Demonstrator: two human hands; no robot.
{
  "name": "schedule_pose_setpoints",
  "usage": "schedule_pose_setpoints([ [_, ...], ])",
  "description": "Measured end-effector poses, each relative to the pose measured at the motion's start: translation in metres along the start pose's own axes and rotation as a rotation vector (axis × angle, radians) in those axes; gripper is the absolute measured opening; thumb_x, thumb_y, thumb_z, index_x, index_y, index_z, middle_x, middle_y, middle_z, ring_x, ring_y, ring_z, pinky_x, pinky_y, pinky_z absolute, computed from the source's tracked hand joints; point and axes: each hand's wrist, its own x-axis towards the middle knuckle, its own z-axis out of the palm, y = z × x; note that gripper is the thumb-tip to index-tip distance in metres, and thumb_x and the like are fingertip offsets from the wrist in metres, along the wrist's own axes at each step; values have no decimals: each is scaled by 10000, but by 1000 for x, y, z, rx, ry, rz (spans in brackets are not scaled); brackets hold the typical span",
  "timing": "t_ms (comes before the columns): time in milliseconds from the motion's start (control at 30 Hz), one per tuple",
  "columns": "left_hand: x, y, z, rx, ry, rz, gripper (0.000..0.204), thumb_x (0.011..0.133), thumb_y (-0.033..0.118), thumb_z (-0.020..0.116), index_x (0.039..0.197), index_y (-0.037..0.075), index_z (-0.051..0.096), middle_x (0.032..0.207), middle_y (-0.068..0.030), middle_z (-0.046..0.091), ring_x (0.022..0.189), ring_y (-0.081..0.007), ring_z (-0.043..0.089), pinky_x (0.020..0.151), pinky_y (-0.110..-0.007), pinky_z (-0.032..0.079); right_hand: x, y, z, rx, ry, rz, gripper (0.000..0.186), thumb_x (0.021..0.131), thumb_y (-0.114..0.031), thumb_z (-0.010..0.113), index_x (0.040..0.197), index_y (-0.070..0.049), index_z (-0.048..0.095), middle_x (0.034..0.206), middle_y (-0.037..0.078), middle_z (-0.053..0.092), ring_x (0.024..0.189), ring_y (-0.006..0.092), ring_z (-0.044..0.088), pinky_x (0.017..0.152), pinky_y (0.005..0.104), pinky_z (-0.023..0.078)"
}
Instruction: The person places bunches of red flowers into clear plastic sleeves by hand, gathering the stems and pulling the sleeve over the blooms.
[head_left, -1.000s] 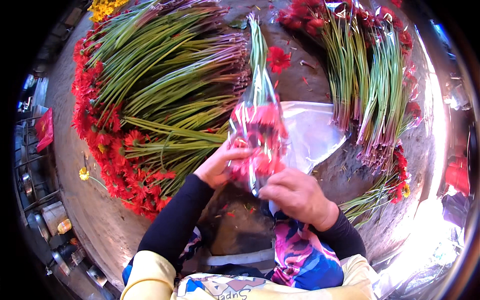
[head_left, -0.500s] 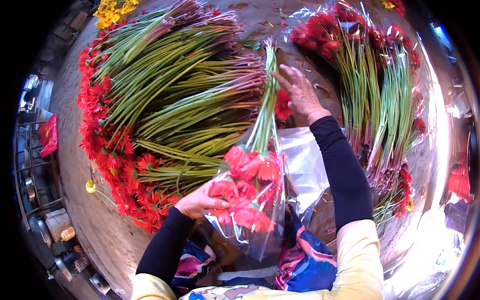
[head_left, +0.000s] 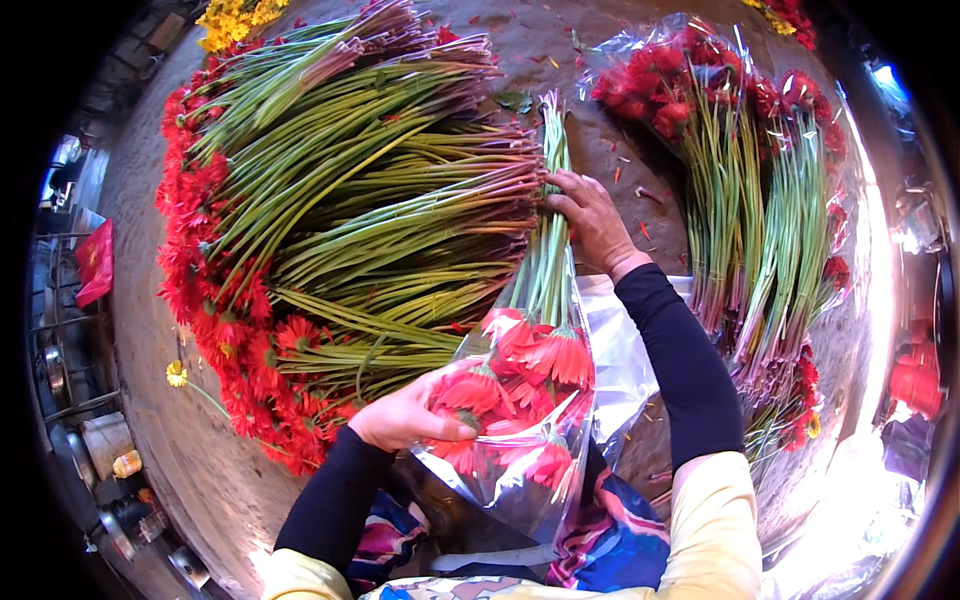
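Note:
A bunch of red gerberas (head_left: 556,357) lies heads toward me inside a clear plastic sleeve (head_left: 530,500), its green stems (head_left: 548,255) sticking out at the far end. My left hand (head_left: 415,410) grips the side of the sleeve by the flower heads, the thumb on top of the film. Farther away, my right hand (head_left: 595,215) closes its fingers on the stems near their cut ends. Flat under my right forearm is another sheet of clear plastic (head_left: 618,345), partly covered by the bunch.
To the left, a large heap of gerbera stems (head_left: 400,200) reaches up to the bunch, its red heads (head_left: 225,330) along the outer edge. Wrapped bunches (head_left: 720,170) lie at the right. Yellow flowers (head_left: 235,22) show at the far left; a single yellow flower (head_left: 177,374) lies nearer.
My right hand was beside the stems with fingers spread; it has come nearer and closed on them. The sleeved bunch has shifted slightly right and toward me, my left hand still on it.

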Motion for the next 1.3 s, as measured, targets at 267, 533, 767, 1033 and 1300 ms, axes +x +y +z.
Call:
schedule_pose_setpoints([
  [267, -67, 33, -46, -276, -364, 504, 579, 838, 222, 595, 1338, 17, 386, 1253, -150, 521, 1117, -202, 517, 961, -369, 395, 68, -45, -110, 221, -15, 67, 441, 659, -269, 698, 1033, -70, 576, 1054, 158, 630, 1081, 305, 568, 1021, 451, 351],
  [533, 21, -16, -24, -143, 207, 558, 635, 880, 231, 614, 1416, 149, 284, 1381, -114, 424, 1262, -276, 425, 1006, -361, 370, 55, -88, -85, 473, -412, 519, 595, 687, -520, 717, 1034, -51, 604, 874, 210, 654, 832, 353, 643, 746, 410, 502],
  [767, 97, -69, -26, -373, 488, 367, 258, 886, 184, 631, 1138, 133, 598, 1064, 3, 647, 1018, -116, 600, 894, -346, 473, -44, -126, -11, 1270, -311, 731, 771, 729, -460, 740, 1298, -13, 474, 1235, 169, 549, 1102, 245, 563, 934, 355, 451],
  [1033, 101, -79, -10, -493, 156, 412, 484, 886, 270, 626, 1289, 49, 475, 1238, -72, 570, 1124, -191, 557, 981, -356, 436, -150, -163, -62, 1102, -377, 949, 685, 711, -162, 757, 1315, -48, 454, 1081, 82, 650, 985, 153, 613, 880, 297, 471],
  [1300, 142, -58, 61, -325, 273, 496, 641, 824, 26, 658, 1369, 126, 336, 1194, -29, 514, 1053, -123, 533, 843, -260, 448, -134, -180, -63, 401, 81, 846, 777, 707, -166, 696, 1375, -46, 318, 1211, 198, 528, 1042, 370, 576, 836, 414, 492],
])
